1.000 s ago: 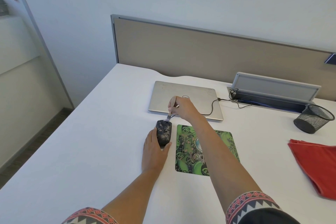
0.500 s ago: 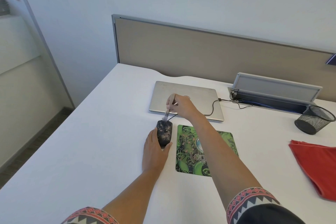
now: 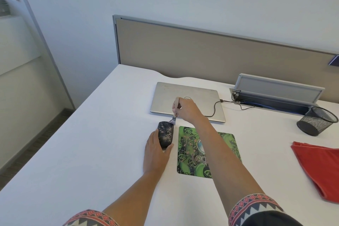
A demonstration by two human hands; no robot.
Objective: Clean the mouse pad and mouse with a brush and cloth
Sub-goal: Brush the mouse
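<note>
From the head view, your left hand (image 3: 156,152) lies low on the white bench (image 3: 88,152), palm down. It holds the near end of the black mouse (image 3: 166,135) between the thumb on one side and the straightish fingers on the other. The mouse sits on the bare bench just left of the green mouse pad (image 3: 189,159), not on it, and pale specks dust its back.

Your right hand (image 3: 187,110) reaches across the pad's far corner and pinches the slim handle of a small brush (image 3: 174,115). The brush tilts down and to the left, and its bristles meet the mouse's far end. Your right forearm hides the middle of the pad.

The red cloth (image 3: 319,167) lies flat on the bench well to the right, apart from both hands.

Behind the mouse and pad rests a closed silver laptop (image 3: 165,97). A dark cable (image 3: 216,108) runs from it to an open cable tray (image 3: 278,86). A black mesh bin (image 3: 315,121) lies tipped on its side near the tray.
</note>
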